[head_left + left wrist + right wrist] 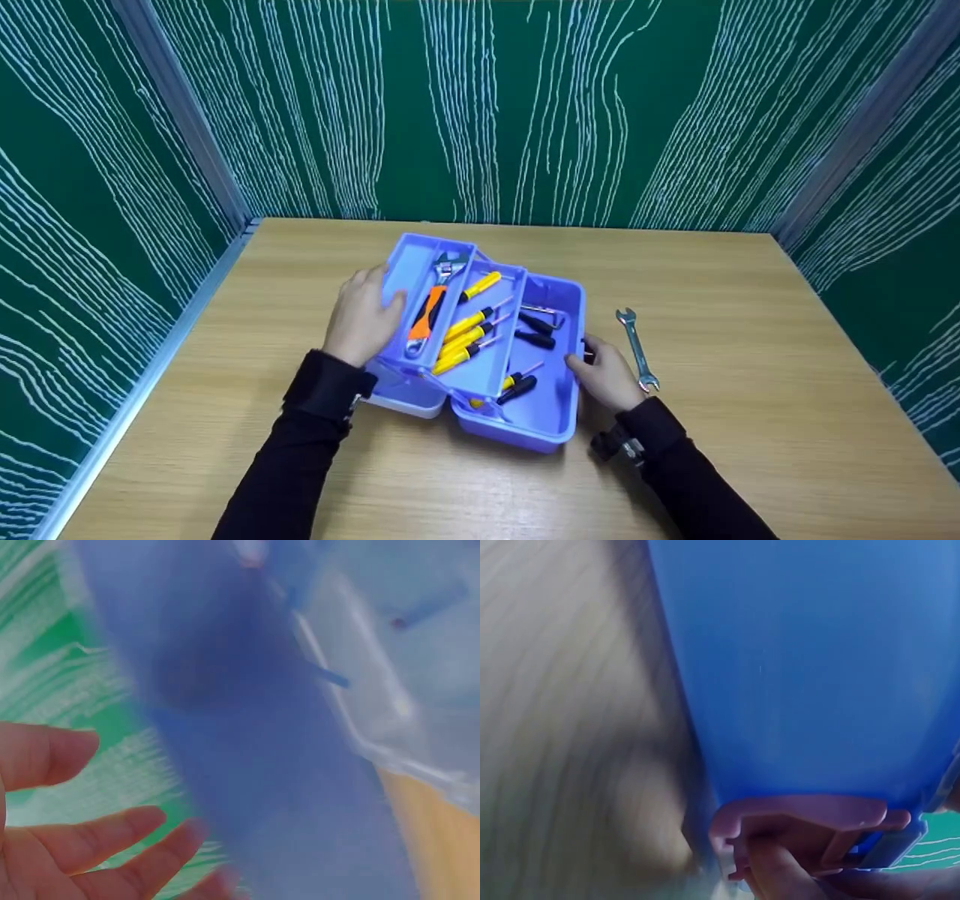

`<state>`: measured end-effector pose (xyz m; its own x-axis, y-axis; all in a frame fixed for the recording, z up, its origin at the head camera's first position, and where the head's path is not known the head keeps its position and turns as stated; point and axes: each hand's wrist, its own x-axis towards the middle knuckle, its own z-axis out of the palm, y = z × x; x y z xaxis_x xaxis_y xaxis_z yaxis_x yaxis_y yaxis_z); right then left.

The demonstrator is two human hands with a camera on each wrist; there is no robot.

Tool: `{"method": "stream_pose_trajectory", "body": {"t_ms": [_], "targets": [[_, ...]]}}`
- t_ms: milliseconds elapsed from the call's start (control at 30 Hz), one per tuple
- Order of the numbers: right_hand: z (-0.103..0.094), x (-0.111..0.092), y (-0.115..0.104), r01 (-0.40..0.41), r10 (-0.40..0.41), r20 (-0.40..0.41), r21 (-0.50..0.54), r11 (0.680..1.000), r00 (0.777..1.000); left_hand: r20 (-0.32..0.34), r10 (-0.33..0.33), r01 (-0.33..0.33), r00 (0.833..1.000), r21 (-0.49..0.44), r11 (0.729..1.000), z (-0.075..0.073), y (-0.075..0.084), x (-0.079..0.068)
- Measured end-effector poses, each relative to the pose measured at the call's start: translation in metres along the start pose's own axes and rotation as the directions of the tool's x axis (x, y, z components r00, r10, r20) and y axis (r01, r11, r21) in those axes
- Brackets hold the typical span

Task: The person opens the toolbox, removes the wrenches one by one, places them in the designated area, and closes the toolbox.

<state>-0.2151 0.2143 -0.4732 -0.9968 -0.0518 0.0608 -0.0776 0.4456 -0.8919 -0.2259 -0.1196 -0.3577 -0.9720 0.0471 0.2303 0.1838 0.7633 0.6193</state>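
A periwinkle-blue toolbox [517, 437] stands unfolded on the table, its stepped trays spread to the left. My left hand [362, 316] is at the left side of the upper tray, thumb over its edge; the left wrist view shows the fingers extended and spread beside the blurred blue wall. My right hand [609, 375] grips the right side, thumb at the rim and fingers tucked into the reddish latch [810, 810]. An adjustable wrench [426, 313] with orange-black handle lies in the upper tray. Several yellow-handled screwdrivers [466, 324] lie in the middle tray.
Black-handled tools [535, 340] and another yellow-handled screwdriver [511, 381] lie in the bottom bin. On the wooden table [750, 360], a double open-ended wrench [636, 349] lies just right of my right hand. Green panels [555, 112] with white wavy lines border the table.
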Motion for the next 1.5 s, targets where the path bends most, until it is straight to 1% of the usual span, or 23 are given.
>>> {"method": "stream_pose_trajectory", "body": {"t_ms": [100, 133, 200, 333, 367, 433, 467, 567, 600, 633, 667, 700, 767, 800, 900, 1000, 1067, 1200, 1333, 1433, 1467, 1500], "targets": [[0.000, -0.001, -0.001, 0.004, -0.004, 0.004, 0.009, 1.000, 1.000, 0.049, 0.028, -0.030, 0.998, 0.033, 0.999, 0.001, 0.017, 0.005], [-0.001, -0.004, -0.006, 0.001, -0.001, 0.008, 0.011, 1.000, 1.000, 0.070, 0.035, -0.038, 0.997, 0.044, 0.998, 0.001, 0.022, 0.007], [-0.001, -0.005, -0.009, -0.002, 0.002, 0.008, 0.008, 1.000, 1.000, 0.104, 0.046, -0.054, 0.994, 0.070, 0.996, 0.003, 0.031, 0.011], [-0.001, -0.005, -0.010, -0.015, 0.015, 0.009, 0.007, 1.000, 1.000, 0.185, 0.041, -0.066, 0.982, 0.133, 0.989, 0.007, 0.043, 0.021], [-0.001, -0.003, -0.004, -0.015, 0.015, 0.006, 0.008, 1.000, 1.000, 0.211, 0.033, -0.067, 0.977, 0.157, 0.985, 0.009, 0.045, 0.024], [0.000, -0.002, -0.001, -0.019, 0.019, 0.007, 0.008, 1.000, 1.000, 0.282, -0.012, -0.050, 0.959, 0.209, 0.977, 0.011, 0.047, 0.027], [0.000, -0.002, 0.000, -0.017, 0.017, 0.012, 0.004, 1.000, 1.000, 0.317, -0.037, -0.043, 0.948, 0.241, 0.970, 0.012, 0.048, 0.029], [0.000, -0.002, 0.001, -0.025, 0.025, 0.013, 0.006, 1.000, 1.000, 0.410, -0.118, -0.028, 0.904, 0.332, 0.943, 0.015, 0.050, 0.033], [0.000, -0.002, 0.001, -0.027, 0.026, 0.016, 0.002, 1.000, 1.000, 0.430, -0.143, -0.023, 0.891, 0.358, 0.933, 0.016, 0.050, 0.033], [0.000, -0.002, 0.001, -0.028, 0.028, 0.017, 0.001, 1.000, 0.999, 0.443, -0.156, -0.028, 0.883, 0.381, 0.924, 0.017, 0.050, 0.034], [0.000, -0.002, 0.001, -0.029, 0.029, 0.019, -0.003, 1.000, 0.999, 0.453, -0.166, -0.032, 0.876, 0.396, 0.918, 0.018, 0.051, 0.035], [0.000, -0.002, 0.001, -0.037, 0.037, 0.016, -0.002, 0.999, 0.999, 0.459, -0.167, -0.042, 0.873, 0.411, 0.911, 0.019, 0.052, 0.035], [0.000, -0.002, -0.001, -0.035, 0.035, 0.013, -0.009, 0.999, 0.999, 0.463, -0.156, -0.070, 0.872, 0.436, 0.897, 0.021, 0.053, 0.036], [0.000, -0.002, -0.001, -0.034, 0.034, 0.014, -0.010, 0.999, 0.999, 0.462, -0.143, -0.089, 0.875, 0.445, 0.891, 0.021, 0.054, 0.036], [0.000, -0.002, -0.003, -0.031, 0.031, 0.010, -0.001, 1.000, 0.999, 0.447, -0.082, -0.161, 0.891, 0.479, 0.863, 0.022, 0.056, 0.035], [0.000, -0.003, -0.003, -0.027, 0.027, 0.012, 0.008, 1.000, 1.000, 0.432, -0.032, -0.214, 0.901, 0.510, 0.833, 0.025, 0.057, 0.035], [0.000, -0.003, -0.003, -0.026, 0.026, 0.008, 0.009, 1.000, 1.000, 0.427, -0.017, -0.235, 0.904, 0.529, 0.815, 0.027, 0.057, 0.035], [0.000, -0.003, -0.003, -0.029, 0.029, 0.009, -0.005, 1.000, 1.000, 0.433, -0.027, -0.245, 0.901, 0.561, 0.790, 0.030, 0.057, 0.036], [0.001, -0.002, -0.001, -0.036, 0.036, 0.010, -0.019, 0.999, 0.999, 0.454, -0.056, -0.248, 0.889, 0.581, 0.775, 0.030, 0.058, 0.037], [0.001, -0.001, 0.001, -0.034, 0.034, 0.004, -0.029, 0.999, 0.999, 0.460, -0.060, -0.243, 0.886, 0.571, 0.784, 0.027, 0.057, 0.039], [0.001, -0.002, 0.001, -0.029, 0.029, 0.004, -0.034, 0.999, 1.000, 0.459, -0.059, -0.240, 0.886, 0.564, 0.790, 0.026, 0.057, 0.040], [0.001, -0.001, 0.001, -0.031, 0.031, 0.001, -0.035, 0.999, 1.000, 0.453, -0.052, -0.236, 0.890, 0.554, 0.798, 0.025, 0.057, 0.041]]}}
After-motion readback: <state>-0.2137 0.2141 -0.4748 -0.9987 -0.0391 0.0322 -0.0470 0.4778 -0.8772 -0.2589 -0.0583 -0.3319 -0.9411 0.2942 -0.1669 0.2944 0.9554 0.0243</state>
